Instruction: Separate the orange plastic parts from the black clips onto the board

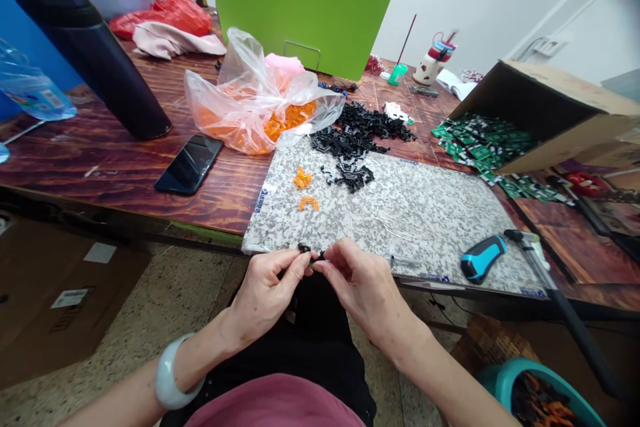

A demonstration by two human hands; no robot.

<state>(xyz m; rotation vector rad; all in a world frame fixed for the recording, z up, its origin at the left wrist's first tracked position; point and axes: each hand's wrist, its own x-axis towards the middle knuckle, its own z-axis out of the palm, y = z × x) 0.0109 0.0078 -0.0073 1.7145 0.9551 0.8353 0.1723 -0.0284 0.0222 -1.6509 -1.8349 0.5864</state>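
Observation:
My left hand [267,290] and my right hand [363,283] meet at the near edge of a speckled stone slab [425,213]. Both pinch a small black plastic part [310,252] between thumb and fingertips. On the slab beyond them lie two small orange clips [305,190] and a loose heap of black plastic parts [357,140]. A clear plastic bag [255,100] with more orange clips sits just behind the slab's far left corner. A pale bangle is on my left wrist.
A black phone [189,163] and a tall black cylinder [90,47] stand left on the wooden table. A blue-handled tool [483,257] lies on the slab's right. A tipped cardboard box [550,113] spills green parts. A teal bin [540,393] sits at floor level.

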